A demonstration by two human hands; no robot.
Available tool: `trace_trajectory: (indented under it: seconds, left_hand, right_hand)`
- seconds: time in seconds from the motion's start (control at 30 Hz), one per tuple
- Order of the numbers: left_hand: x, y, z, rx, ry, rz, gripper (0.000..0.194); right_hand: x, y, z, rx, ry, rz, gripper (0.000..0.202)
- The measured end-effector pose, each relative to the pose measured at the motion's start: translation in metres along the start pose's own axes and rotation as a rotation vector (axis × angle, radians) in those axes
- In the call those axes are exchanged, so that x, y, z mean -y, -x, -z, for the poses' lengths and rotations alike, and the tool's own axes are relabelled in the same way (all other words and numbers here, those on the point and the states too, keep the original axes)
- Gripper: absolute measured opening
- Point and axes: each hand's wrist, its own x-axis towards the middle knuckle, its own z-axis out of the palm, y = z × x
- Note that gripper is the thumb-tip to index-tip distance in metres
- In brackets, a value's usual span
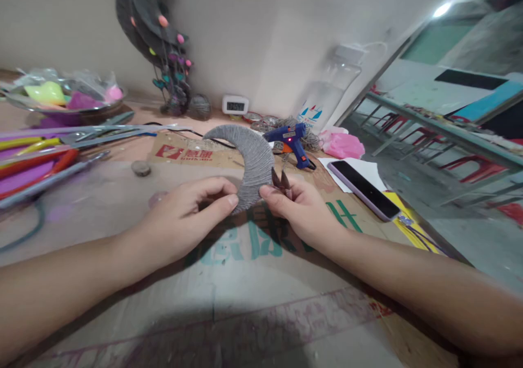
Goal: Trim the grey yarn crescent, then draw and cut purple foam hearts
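Note:
A crescent moon shape wrapped in grey yarn (255, 155) is held upright above the cardboard between both hands. My left hand (192, 215) pinches its lower end between thumb and fingers. On its right edge, my right hand (304, 207) presses with the thumb. Two dark pointed blades, which look like small thread snips (281, 182), stick up from the right hand's fingers; their handles are hidden in the palm. Just behind the crescent lies a blue hot glue gun (290, 139) with a red light on.
Printed cardboard (245, 291) covers the table. A phone (363, 191) lies at right, near a water bottle (327, 87). Scissors and tools (49, 155) crowd the left, before a bowl (69, 106). A small clock (236, 106) and decorated dark crescents (153, 30) stand against the wall.

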Motion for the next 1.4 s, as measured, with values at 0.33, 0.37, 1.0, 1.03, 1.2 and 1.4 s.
trace_trajectory:
  seconds: [0.33,0.37,1.0,1.03,1.2,1.4]
  left_hand:
    - [0.0058,-0.0008,-0.004,-0.024,-0.118,0.103,0.027]
    - [0.005,-0.0008,-0.004,-0.026,-0.117,0.095,0.025]
    - [0.0066,0.0001,-0.0027,-0.033,-0.076,0.136,0.027]
    - [0.0067,-0.0003,-0.0028,-0.031,-0.067,0.137,0.027]
    - [0.007,-0.0027,-0.0041,-0.006,0.01,0.155,0.024]
    - [0.0069,-0.0029,-0.0041,0.022,0.071,0.138,0.022]
  right_hand:
    - [-0.0009,-0.0007,-0.0013,-0.001,-0.102,-0.005,0.039]
    - [-0.0013,-0.0008,-0.0012,0.003,-0.103,-0.005,0.038]
    - [-0.0036,-0.0012,0.001,0.026,-0.15,-0.027,0.042]
    - [-0.0031,-0.0014,0.0009,0.029,-0.152,-0.031,0.043]
    - [-0.0029,-0.002,0.0013,0.032,-0.162,-0.046,0.044]
    - [-0.0015,-0.0013,0.0004,0.009,-0.096,-0.029,0.047]
